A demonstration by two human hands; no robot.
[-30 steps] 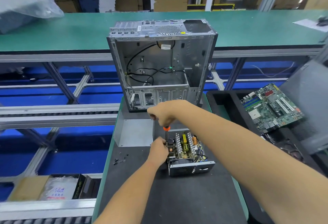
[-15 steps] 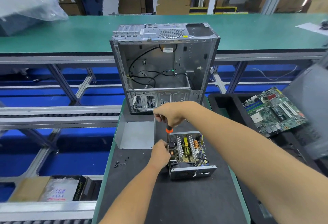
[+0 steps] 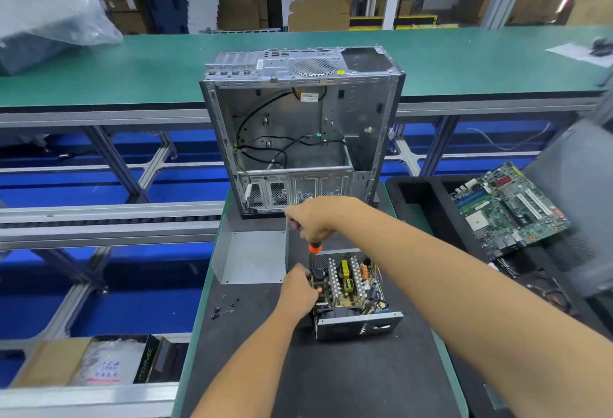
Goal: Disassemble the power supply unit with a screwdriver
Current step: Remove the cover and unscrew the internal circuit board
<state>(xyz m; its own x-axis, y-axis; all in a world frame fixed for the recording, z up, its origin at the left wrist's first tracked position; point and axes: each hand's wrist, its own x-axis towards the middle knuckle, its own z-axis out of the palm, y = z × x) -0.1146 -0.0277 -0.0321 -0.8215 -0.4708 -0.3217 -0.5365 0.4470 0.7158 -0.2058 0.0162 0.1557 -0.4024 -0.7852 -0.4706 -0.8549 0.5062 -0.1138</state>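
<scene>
The power supply unit [image 3: 353, 296] lies uncovered on the desk [image 3: 331, 381], its circuit board with heat sinks, coils and a yellow transformer facing up, the perforated metal end wall nearest the viewer. The screwdriver [image 3: 313, 253] stands upright below the right grip [image 3: 315, 217], orange collar showing, tip beside the left grip [image 3: 298, 291].

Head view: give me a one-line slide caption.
Right hand drives a screwdriver down into the opened power supply unit while the left hand steadies its side, before an empty computer case.
</scene>
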